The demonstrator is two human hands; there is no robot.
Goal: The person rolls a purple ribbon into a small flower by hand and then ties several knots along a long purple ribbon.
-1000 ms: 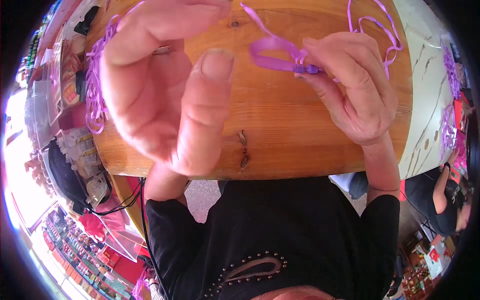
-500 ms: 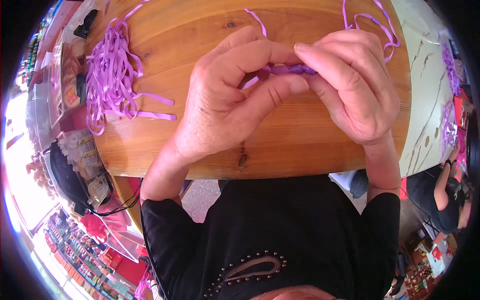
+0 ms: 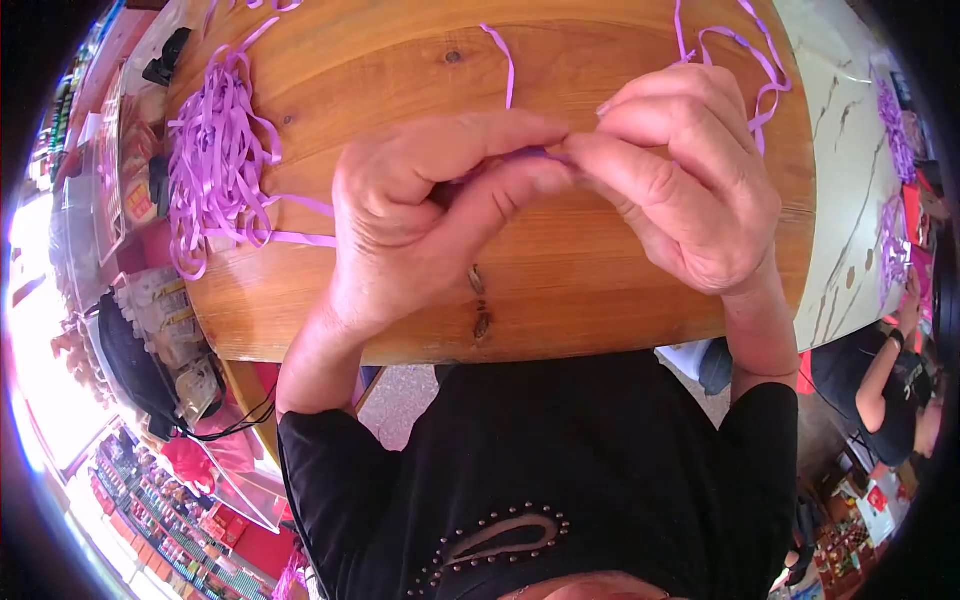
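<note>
Both of your hands have drawn closer together since the earlier views: a second ago your left hand was raised, open and blurred close to the camera, while the right alone held a looped purple ribbon. Half a second ago the left had come down to meet it. Now your left hand (image 3: 420, 220) and right hand (image 3: 690, 190) meet fingertip to fingertip above the wooden table (image 3: 560, 300).

Your left hand is curled, thumb and forefinger pinched on a short purple ribbon piece (image 3: 535, 155). Your right hand is also closed, its fingertips pinching the same piece from the other side. Only a sliver of ribbon shows between the fingers; the loop seen earlier is now hidden inside your grip, so the ribbon seems to be being folded or tightened, though the shape cannot be told.

A thin ribbon tail (image 3: 505, 60) runs up from your fingers across the table. To your left lies a loose heap of purple ribbon strips (image 3: 215, 150), well apart from your hands and unchanged. More purple ribbon loops (image 3: 740, 60) lie beyond your right hand near the far right edge of the table.

Another person's arm (image 3: 890, 370) shows at the far right, below the table's edge, not involved.
</note>
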